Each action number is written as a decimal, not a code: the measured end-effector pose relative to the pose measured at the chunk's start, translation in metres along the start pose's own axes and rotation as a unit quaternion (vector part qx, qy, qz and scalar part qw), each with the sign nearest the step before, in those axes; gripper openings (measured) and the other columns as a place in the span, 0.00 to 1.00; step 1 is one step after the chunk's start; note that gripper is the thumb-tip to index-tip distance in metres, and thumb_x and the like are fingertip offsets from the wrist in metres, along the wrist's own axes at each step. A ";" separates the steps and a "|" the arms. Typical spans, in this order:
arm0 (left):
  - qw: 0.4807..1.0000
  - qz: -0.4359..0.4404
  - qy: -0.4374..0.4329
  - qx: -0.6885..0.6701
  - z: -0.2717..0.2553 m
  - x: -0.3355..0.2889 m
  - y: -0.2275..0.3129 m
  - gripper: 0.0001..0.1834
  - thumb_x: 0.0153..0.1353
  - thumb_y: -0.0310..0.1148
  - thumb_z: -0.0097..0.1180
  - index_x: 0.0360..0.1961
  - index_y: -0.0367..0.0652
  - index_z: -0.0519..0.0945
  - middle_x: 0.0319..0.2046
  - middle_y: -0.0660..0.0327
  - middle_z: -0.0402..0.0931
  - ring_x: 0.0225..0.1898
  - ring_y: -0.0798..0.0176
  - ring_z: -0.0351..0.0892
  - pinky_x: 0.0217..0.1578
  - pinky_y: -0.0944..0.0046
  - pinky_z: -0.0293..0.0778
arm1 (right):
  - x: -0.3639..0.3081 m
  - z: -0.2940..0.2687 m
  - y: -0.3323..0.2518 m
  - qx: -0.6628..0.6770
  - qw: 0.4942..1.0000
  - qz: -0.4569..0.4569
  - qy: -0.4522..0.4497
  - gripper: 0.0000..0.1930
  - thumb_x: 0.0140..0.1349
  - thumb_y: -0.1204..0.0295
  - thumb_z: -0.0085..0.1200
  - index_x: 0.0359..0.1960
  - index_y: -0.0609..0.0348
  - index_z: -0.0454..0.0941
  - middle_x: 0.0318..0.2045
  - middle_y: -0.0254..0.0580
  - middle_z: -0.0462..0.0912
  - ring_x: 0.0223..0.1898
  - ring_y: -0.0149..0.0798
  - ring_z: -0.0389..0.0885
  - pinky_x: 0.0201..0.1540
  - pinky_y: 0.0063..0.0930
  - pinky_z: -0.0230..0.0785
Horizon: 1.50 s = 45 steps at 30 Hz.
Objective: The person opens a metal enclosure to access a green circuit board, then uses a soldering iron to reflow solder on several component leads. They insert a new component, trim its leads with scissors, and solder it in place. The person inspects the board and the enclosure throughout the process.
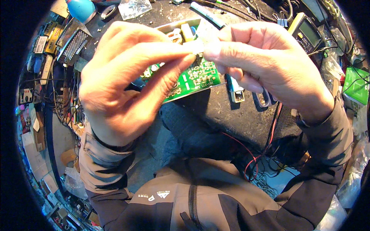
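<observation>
Over a green circuit board (196, 82), my left hand (111, 73) and right hand (266, 61) pinch narrowly; glare hides each grip's contents.

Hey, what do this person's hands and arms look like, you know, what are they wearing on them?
The left hand and right hand are bare: no gloves, and no ring shows. The left sleeve and right sleeve are long, brownish grey with darker panels toward the elbows.
</observation>
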<state>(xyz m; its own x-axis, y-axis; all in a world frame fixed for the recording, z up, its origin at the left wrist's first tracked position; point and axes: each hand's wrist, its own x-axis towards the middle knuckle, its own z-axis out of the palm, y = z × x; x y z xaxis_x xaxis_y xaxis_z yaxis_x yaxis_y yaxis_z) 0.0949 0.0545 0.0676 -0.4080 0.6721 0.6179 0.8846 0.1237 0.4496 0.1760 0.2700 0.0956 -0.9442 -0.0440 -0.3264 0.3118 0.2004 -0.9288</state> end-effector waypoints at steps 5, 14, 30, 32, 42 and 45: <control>0.995 -0.005 -0.075 0.063 0.008 -0.001 -0.002 0.08 0.51 0.21 0.70 0.33 0.38 0.85 0.31 0.58 0.80 0.39 0.55 0.76 0.42 0.60 0.72 | -0.001 -0.007 0.014 -0.066 0.997 0.034 0.023 0.12 0.67 0.63 0.63 0.35 0.60 0.84 0.20 0.25 0.76 0.18 0.17 0.68 0.20 0.13 0.57; 0.992 -0.056 -0.099 0.056 0.010 0.003 0.002 0.07 0.49 0.21 0.70 0.30 0.37 0.84 0.30 0.59 0.76 0.38 0.55 0.73 0.40 0.60 0.71 | -0.045 -0.038 0.030 -0.149 0.979 0.101 0.094 0.12 0.66 0.66 0.63 0.35 0.65 0.86 0.24 0.27 0.81 0.27 0.19 0.73 0.29 0.18 0.66; 0.970 0.035 -0.197 0.140 0.017 0.023 0.011 0.03 0.50 0.22 0.60 0.25 0.36 0.77 0.30 0.55 0.73 0.38 0.50 0.74 0.39 0.56 0.74 | -0.081 -0.040 0.086 -0.478 0.868 -0.017 0.133 0.15 0.56 0.69 0.67 0.34 0.69 0.77 0.30 0.56 0.78 0.31 0.60 0.80 0.35 0.46 0.73; 0.962 0.055 -0.208 0.169 0.018 0.023 0.015 0.03 0.49 0.24 0.56 0.23 0.36 0.75 0.31 0.54 0.73 0.39 0.50 0.74 0.40 0.56 0.75 | -0.078 -0.042 0.087 -0.470 0.873 0.005 0.130 0.16 0.55 0.69 0.69 0.34 0.69 0.77 0.29 0.56 0.80 0.31 0.60 0.81 0.35 0.45 0.74; 0.971 0.042 -0.179 0.149 0.019 0.016 0.009 0.03 0.52 0.23 0.57 0.26 0.36 0.76 0.32 0.53 0.74 0.41 0.49 0.73 0.42 0.57 0.74 | -0.073 -0.063 0.059 -0.105 0.953 0.278 0.067 0.13 0.57 0.71 0.64 0.40 0.67 0.79 0.22 0.37 0.82 0.16 0.26 0.76 0.18 0.21 0.67; 0.975 0.036 -0.184 0.116 0.016 0.015 0.002 0.03 0.55 0.23 0.59 0.27 0.37 0.77 0.32 0.53 0.74 0.40 0.49 0.73 0.42 0.56 0.73 | -0.087 -0.061 0.045 0.032 0.949 0.308 0.062 0.10 0.61 0.68 0.63 0.39 0.61 0.81 0.19 0.33 0.80 0.11 0.20 0.69 0.11 0.14 0.56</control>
<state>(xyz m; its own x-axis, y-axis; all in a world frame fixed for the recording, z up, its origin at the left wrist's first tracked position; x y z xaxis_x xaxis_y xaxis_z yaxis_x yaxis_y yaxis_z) 0.0939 0.0760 0.0675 -0.2719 0.8962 0.3505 0.9528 0.1995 0.2290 0.2662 0.3428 0.0928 -0.5855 0.1776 -0.7910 0.8101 0.0908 -0.5792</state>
